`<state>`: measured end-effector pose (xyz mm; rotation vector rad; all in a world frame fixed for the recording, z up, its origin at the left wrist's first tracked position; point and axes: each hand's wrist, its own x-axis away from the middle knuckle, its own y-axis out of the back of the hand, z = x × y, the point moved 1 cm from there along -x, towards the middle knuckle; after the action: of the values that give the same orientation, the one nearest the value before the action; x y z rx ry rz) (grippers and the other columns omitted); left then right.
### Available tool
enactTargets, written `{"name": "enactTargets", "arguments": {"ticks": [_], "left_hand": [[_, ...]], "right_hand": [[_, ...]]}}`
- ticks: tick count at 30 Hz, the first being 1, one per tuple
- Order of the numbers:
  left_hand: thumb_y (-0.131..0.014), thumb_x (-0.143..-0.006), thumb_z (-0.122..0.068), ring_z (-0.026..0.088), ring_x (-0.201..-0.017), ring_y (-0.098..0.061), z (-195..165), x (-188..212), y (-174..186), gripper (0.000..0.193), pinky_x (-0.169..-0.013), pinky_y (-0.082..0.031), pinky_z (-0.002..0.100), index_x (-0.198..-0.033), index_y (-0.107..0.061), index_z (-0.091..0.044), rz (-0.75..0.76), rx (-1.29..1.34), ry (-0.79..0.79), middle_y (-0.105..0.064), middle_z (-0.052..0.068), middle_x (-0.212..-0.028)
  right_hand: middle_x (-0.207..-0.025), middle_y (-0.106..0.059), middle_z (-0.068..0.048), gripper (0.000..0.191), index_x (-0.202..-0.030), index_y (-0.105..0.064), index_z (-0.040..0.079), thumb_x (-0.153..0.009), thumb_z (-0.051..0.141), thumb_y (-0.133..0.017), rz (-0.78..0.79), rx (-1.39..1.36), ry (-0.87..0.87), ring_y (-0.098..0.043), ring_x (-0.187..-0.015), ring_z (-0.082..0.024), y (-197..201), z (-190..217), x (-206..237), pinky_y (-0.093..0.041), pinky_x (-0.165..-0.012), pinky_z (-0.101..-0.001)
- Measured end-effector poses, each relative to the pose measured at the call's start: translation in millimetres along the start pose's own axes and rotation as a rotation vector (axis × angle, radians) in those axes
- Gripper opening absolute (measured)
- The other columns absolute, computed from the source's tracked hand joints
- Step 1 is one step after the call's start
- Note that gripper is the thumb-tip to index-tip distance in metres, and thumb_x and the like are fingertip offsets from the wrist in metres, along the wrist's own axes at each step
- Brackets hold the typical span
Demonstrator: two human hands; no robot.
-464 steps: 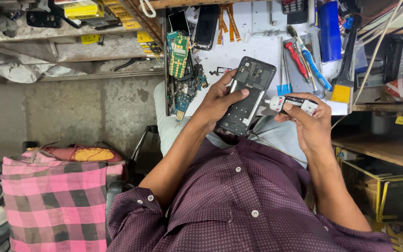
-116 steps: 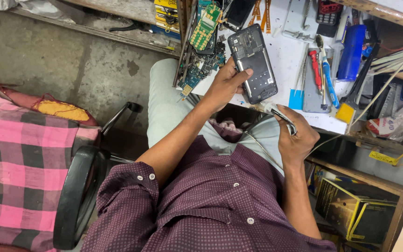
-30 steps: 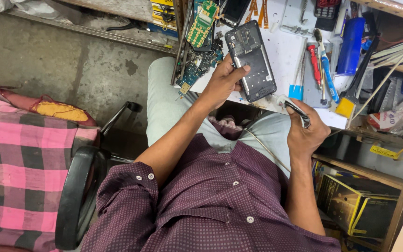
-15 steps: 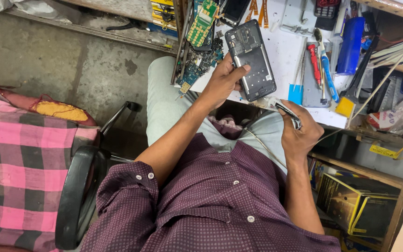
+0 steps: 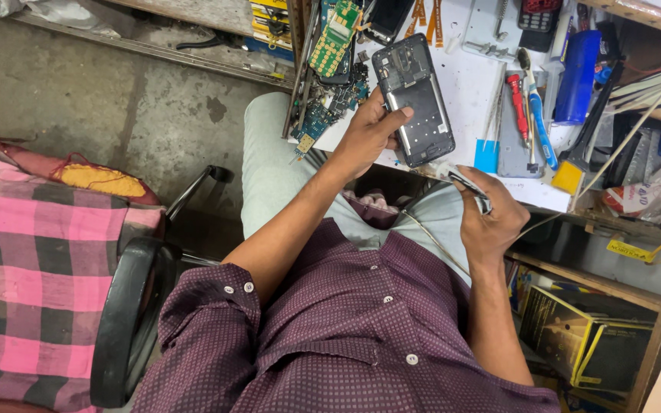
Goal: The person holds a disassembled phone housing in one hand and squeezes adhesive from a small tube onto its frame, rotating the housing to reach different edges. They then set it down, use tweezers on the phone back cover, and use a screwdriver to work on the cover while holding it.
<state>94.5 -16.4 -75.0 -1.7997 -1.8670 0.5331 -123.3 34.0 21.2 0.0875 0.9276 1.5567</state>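
Cramped repair bench over a concrete floor; pink checked cloth (image 5: 32,283) on the seat beside the black chair arm (image 5: 120,321). Nearest: right hand (image 5: 491,222), closed around a small dark tool (image 5: 470,186), held low off the bench, apparently kept ready. Beyond: left hand (image 5: 365,134), gripping an opened phone body (image 5: 413,99) by its edge, tilted up on the white worktop (image 5: 464,73), inner side facing the wearer, presumably for inspection. Farthest: green circuit board (image 5: 336,34), red screwdriver (image 5: 517,95), blue bottle (image 5: 577,76), laid within reach.

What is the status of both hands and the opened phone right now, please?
Left hand gripping opened phone over the white bench. Right hand closed on small dark tool, clear of phone. Nothing between them.
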Motion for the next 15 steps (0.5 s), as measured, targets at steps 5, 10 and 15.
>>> {"name": "enactTargets", "arguments": {"ticks": [5, 10, 15], "left_hand": [[-0.060, -0.103, -0.011, 0.010, -0.085, -0.071, 2.2, 0.2, 0.4, 0.042, -0.067, -0.063, 0.028, -0.142, -0.044, -0.005, -0.006, 0.002, 0.006, -0.068, 0.006, -0.108], [-0.061, -0.102, -0.010, 0.010, -0.087, -0.070, 1.0, 0.0, -0.8, 0.045, -0.068, -0.064, 0.028, -0.143, -0.043, -0.005, 0.001, 0.018, 0.000, -0.067, 0.006, -0.109], [-0.060, -0.102, -0.011, 0.010, -0.087, -0.071, -1.7, 0.3, -1.9, 0.045, -0.068, -0.064, 0.028, -0.143, -0.042, -0.006, -0.016, -0.010, 0.012, -0.068, 0.006, -0.109]], "right_hand": [[-0.107, -0.077, -0.014, 0.024, -0.115, -0.075, 0.001, -0.094, -0.006, -0.082, -0.014, -0.020, -0.037, -0.077, -0.097, -0.022, 0.2, -1.3, -1.0, -0.057, -0.089, -0.0290], [-0.106, -0.077, -0.015, 0.024, -0.115, -0.075, 0.001, -0.092, -0.007, -0.081, -0.003, 0.005, -0.036, -0.077, -0.097, -0.023, 0.0, -1.0, -1.4, -0.057, -0.088, -0.0298], [-0.110, -0.076, -0.016, 0.026, -0.116, -0.075, 0.000, -0.092, -0.008, -0.079, 0.027, 0.013, 0.008, -0.077, -0.101, -0.024, -0.2, 2.8, -1.4, -0.057, -0.091, -0.0304]]}}
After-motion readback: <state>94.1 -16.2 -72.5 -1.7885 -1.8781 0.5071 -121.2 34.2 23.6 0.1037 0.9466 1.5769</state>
